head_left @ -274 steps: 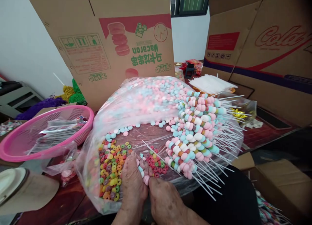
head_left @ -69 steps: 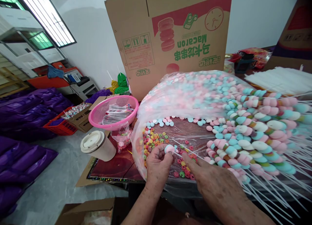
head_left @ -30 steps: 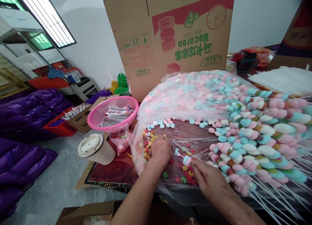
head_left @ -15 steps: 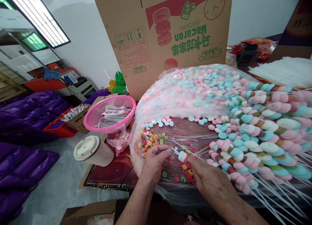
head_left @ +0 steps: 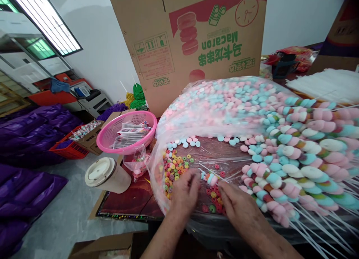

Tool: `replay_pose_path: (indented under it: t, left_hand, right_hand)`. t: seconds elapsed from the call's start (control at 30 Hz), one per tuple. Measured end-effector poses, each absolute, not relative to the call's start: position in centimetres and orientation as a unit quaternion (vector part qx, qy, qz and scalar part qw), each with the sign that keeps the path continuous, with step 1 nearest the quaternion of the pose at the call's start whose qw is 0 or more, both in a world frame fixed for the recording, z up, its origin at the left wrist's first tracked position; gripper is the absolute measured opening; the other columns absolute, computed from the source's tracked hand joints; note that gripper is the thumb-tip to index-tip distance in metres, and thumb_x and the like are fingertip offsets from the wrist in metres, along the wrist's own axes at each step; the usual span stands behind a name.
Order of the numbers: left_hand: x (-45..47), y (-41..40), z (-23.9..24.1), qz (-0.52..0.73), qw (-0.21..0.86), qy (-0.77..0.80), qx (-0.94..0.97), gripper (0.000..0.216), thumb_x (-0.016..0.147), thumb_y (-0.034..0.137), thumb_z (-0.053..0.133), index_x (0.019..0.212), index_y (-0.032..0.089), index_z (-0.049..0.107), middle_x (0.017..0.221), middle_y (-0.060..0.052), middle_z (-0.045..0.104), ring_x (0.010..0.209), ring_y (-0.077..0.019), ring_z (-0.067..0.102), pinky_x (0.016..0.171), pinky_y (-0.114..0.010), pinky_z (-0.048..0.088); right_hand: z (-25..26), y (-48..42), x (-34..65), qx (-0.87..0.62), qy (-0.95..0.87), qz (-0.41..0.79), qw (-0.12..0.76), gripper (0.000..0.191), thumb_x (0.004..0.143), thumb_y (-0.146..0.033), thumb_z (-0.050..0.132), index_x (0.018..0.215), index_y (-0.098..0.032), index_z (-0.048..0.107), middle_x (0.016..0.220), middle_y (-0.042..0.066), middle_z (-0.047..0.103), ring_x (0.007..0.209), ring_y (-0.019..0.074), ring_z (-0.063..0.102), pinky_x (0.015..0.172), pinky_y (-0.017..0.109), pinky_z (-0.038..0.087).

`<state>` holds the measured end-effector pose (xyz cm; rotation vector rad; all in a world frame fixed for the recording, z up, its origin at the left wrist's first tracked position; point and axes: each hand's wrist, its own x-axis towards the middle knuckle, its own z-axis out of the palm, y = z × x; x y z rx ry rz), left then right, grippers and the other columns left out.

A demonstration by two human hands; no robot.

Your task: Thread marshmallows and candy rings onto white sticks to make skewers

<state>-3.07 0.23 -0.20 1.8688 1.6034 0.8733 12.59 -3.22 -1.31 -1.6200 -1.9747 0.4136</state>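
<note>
Right hand [head_left: 238, 210] pinches the skewer [head_left: 212, 179], lower centre; left hand [head_left: 185, 191], grip too blurred to tell, should thread ring candies [head_left: 175, 167] on straight

The cardboard box [head_left: 196, 45] at twelve o'clock reads "Macaron" in green, upside down. Inverted Chinese characters run below.

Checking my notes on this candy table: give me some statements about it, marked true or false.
1. The pink basket holds flat packets. True.
2. The print on the cardboard box stands upside down. True.
3. The finished skewers are piled beside the pink basket. False: they lie far to the right of it.
4. The right hand grips the lidded cup. False: its fingers hold a candy stick.
5. The left hand is down among the ring candies. True.
</note>
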Motion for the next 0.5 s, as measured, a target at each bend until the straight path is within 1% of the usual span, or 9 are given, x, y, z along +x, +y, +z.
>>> replay_pose_path:
  t: [0.03, 0.07, 0.13, 0.2, 0.33, 0.37, 0.4, 0.43, 0.5]
  left_hand:
    - [-3.4, 1.2, -0.1, 0.291, 0.212, 0.631, 0.687, 0.027, 0.083, 0.025, 0.042, 0.1, 0.019, 0.061, 0.095, -0.007, 0.066, 0.087, -0.0192, 0.059, 0.08, -0.031, 0.044]
    - [-3.8, 2.4, 0.1, 0.242, 0.158, 0.661, 0.693, 0.027, 0.081, 0.025, 0.042, 0.099, 0.018, 0.062, 0.098, -0.009, 0.065, 0.092, -0.0221, 0.057, 0.083, -0.034, 0.041]
    - [-4.1, 4.6, 0.2, 0.145, 0.113, 0.689, 0.701, 0.024, 0.078, 0.023, 0.044, 0.089, 0.016, 0.065, 0.099, -0.012, 0.063, 0.095, -0.0265, 0.055, 0.083, -0.039, 0.04]
    - [-4.2, 6.2, 0.2, 0.104, 0.119, 0.694, 0.702, 0.021, 0.075, 0.021, 0.046, 0.082, 0.016, 0.066, 0.098, -0.013, 0.062, 0.092, -0.0274, 0.057, 0.078, -0.039, 0.042]
    - [-4.5, 6.7, 0.1, 0.12, 0.148, 0.694, 0.695, 0.017, 0.072, 0.02, 0.048, 0.073, 0.018, 0.065, 0.085, -0.008, 0.065, 0.081, -0.0228, 0.06, 0.071, -0.033, 0.044]
    - [-4.6, 6.4, 0.1, 0.132, 0.16, 0.693, 0.69, 0.018, 0.074, 0.021, 0.047, 0.073, 0.018, 0.064, 0.08, -0.007, 0.066, 0.078, -0.0206, 0.06, 0.069, -0.031, 0.045]
    - [-4.8, 5.9, 0.1, 0.162, 0.194, 0.694, 0.674, 0.018, 0.075, 0.024, 0.046, 0.074, 0.018, 0.064, 0.076, -0.005, 0.066, 0.073, -0.0183, 0.061, 0.065, -0.029, 0.045]
    - [-4.9, 5.3, 0.1, 0.209, 0.256, 0.691, 0.644, 0.019, 0.076, 0.027, 0.047, 0.076, 0.017, 0.062, 0.071, -0.004, 0.065, 0.067, -0.0164, 0.06, 0.059, -0.026, 0.045]
    - [-4.9, 4.0, 0.2, 0.333, 0.435, 0.651, 0.525, 0.019, 0.073, 0.033, 0.053, 0.078, 0.016, 0.06, 0.063, -0.002, 0.063, 0.056, -0.0136, 0.059, 0.049, -0.023, 0.044]
  right_hand:
    - [-1.4, -3.2, 12.8, -0.598, -0.727, 0.157, 0.299, 0.031, 0.082, -0.015, 0.03, 0.087, -0.016, 0.061, 0.079, 0.009, 0.066, 0.072, 0.0173, 0.061, 0.063, 0.026, 0.046]
    - [-1.4, -3.2, 13.0, -0.595, -0.723, 0.16, 0.312, 0.031, 0.082, -0.017, 0.03, 0.085, -0.016, 0.061, 0.079, 0.008, 0.066, 0.072, 0.0172, 0.061, 0.063, 0.027, 0.047]
    - [-1.4, -3.5, 13.2, -0.594, -0.723, 0.172, 0.308, 0.03, 0.083, -0.02, 0.031, 0.082, -0.018, 0.061, 0.075, 0.007, 0.066, 0.067, 0.0167, 0.061, 0.059, 0.026, 0.046]
    - [-1.3, -3.7, 13.2, -0.594, -0.728, 0.18, 0.291, 0.029, 0.083, -0.021, 0.032, 0.082, -0.02, 0.061, 0.074, 0.005, 0.066, 0.063, 0.0158, 0.06, 0.056, 0.025, 0.045]
    - [-1.0, -3.8, 13.1, -0.595, -0.726, 0.189, 0.288, 0.03, 0.084, -0.021, 0.031, 0.078, -0.02, 0.06, 0.069, 0.004, 0.066, 0.058, 0.0146, 0.058, 0.05, 0.023, 0.042]
    - [-1.0, -3.7, 13.1, -0.593, -0.726, 0.191, 0.292, 0.03, 0.084, -0.021, 0.031, 0.077, -0.02, 0.06, 0.068, 0.004, 0.065, 0.058, 0.0146, 0.058, 0.05, 0.022, 0.041]
    - [-1.0, -3.5, 13.0, -0.592, -0.726, 0.191, 0.295, 0.03, 0.084, -0.02, 0.031, 0.077, -0.02, 0.06, 0.068, 0.004, 0.065, 0.059, 0.0147, 0.058, 0.051, 0.023, 0.041]
    - [-0.9, -3.4, 12.9, -0.591, -0.726, 0.19, 0.296, 0.03, 0.083, -0.02, 0.031, 0.078, -0.02, 0.06, 0.07, 0.004, 0.065, 0.06, 0.0149, 0.059, 0.052, 0.023, 0.042]
    - [-0.9, -3.2, 12.6, -0.591, -0.731, 0.187, 0.285, 0.03, 0.083, -0.018, 0.03, 0.081, -0.019, 0.06, 0.072, 0.005, 0.065, 0.063, 0.0155, 0.059, 0.054, 0.024, 0.041]
